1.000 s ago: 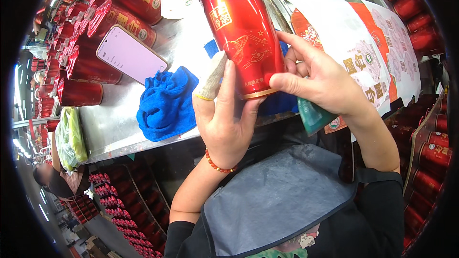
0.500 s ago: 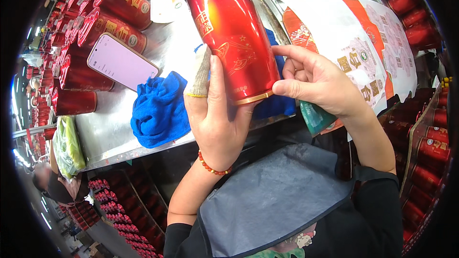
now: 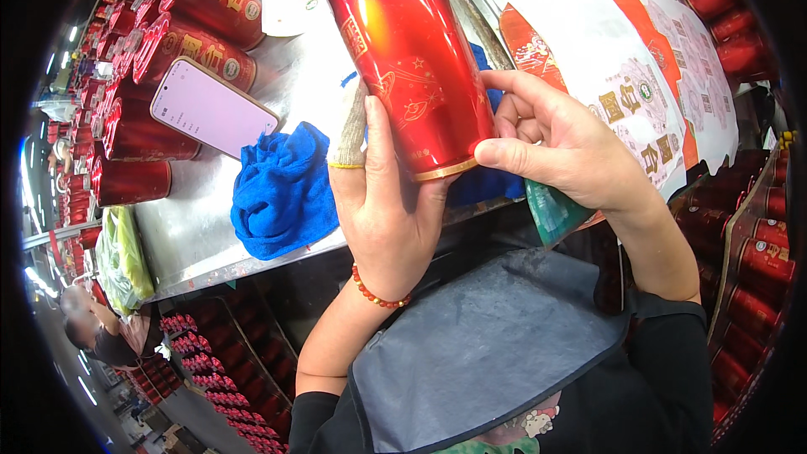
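Tilted over the metal table is a glossy red canister [image 3: 420, 76] with gold line drawings and a gold rim round its lower end. My left hand [image 3: 388, 193] supports it from below and along its left side; one finger wears a knitted finger cover [image 3: 349, 130]. At the lower right edge, my right hand [image 3: 559, 139] has its thumb and bent fingers closed against the canister's side. The canister's upper end is cut off by the frame edge. Beside my left hand lies a crumpled blue cloth [image 3: 282, 193].
Left of the cloth, a phone [image 3: 214, 105] with a lit screen leans near several red canisters [image 3: 214, 0]. Printed sheets [image 3: 580, 42] lie at the right, with a green packet [image 3: 555, 210] near my right wrist. A plastic bag [image 3: 124, 256] hangs at the table's left corner.
The canister has turned slightly, and its gold-framed panel and drawings sit further left on its face. My right index finger has moved slightly lower. A person at far left has shifted.
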Demonstrator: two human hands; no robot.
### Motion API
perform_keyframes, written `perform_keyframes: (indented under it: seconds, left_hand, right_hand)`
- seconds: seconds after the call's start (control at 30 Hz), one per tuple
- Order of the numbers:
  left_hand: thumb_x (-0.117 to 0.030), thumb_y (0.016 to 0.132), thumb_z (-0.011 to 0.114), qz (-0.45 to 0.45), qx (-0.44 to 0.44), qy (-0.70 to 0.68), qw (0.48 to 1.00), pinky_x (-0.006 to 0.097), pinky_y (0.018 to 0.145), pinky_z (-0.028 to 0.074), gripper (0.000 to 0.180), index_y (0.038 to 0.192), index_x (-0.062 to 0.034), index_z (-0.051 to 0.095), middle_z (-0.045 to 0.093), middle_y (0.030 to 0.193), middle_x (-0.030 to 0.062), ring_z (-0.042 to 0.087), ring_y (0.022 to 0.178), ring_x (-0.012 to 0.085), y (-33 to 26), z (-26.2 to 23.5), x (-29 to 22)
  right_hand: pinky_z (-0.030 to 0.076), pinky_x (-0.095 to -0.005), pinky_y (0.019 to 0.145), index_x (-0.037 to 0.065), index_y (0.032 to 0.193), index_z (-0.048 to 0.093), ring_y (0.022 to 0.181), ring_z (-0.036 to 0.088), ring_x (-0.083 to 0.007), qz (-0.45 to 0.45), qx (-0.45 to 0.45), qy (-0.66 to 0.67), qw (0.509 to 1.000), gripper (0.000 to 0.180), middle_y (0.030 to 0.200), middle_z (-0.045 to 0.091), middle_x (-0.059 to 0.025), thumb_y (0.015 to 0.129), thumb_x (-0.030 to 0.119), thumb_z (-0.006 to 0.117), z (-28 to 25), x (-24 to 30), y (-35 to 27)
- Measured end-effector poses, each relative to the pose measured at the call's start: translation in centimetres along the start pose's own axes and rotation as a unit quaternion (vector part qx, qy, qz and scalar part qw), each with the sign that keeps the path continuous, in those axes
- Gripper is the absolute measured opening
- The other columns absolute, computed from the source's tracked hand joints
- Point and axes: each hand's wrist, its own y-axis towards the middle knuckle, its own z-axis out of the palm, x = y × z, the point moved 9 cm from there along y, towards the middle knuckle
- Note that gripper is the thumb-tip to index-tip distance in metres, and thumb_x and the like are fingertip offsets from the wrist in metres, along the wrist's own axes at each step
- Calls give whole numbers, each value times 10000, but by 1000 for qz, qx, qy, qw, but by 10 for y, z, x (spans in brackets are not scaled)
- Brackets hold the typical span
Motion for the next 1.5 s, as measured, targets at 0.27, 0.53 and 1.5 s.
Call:
perform_keyframes:
  seconds: [0.27, 0.53, 1.5]
  left_hand:
    - [-122, 898, 734, -12, 20, -18, 1000, 444, 1155, 334, 759, 1518, 75, 344, 422, 1519, 264, 433, 1382, 411, -2, 2, 5]
    - [-92, 892, 715, -99, 69, -252, 960, 440, 1190, 290, 820, 1559, 57, 260, 318, 1576, 261, 359, 1449, 381, -5, 7, 19]
    - [-46, 886, 752, -251, 2, -450, 857, 389, 1093, 443, 815, 1548, 24, 281, 434, 1459, 150, 502, 1304, 245, -4, 18, 26]
  right_hand:
    - [447, -171, 631, -58, 1473, 407, 739, 546, -32, 23, 6, 89, 996, 633, 911, 568, 11, 973, 196, 701, -6, -1, 3]
    - [464, -171, 724, -62, 1467, 410, 821, 551, -38, 23, -3, 31, 999, 698, 932, 537, 8, 906, 138, 774, -6, -7, -1]
    - [441, -169, 708, -81, 1470, 398, 789, 515, -35, 18, -4, -1, 1000, 722, 896, 504, 14, 889, 106, 785, -3, -6, 3]
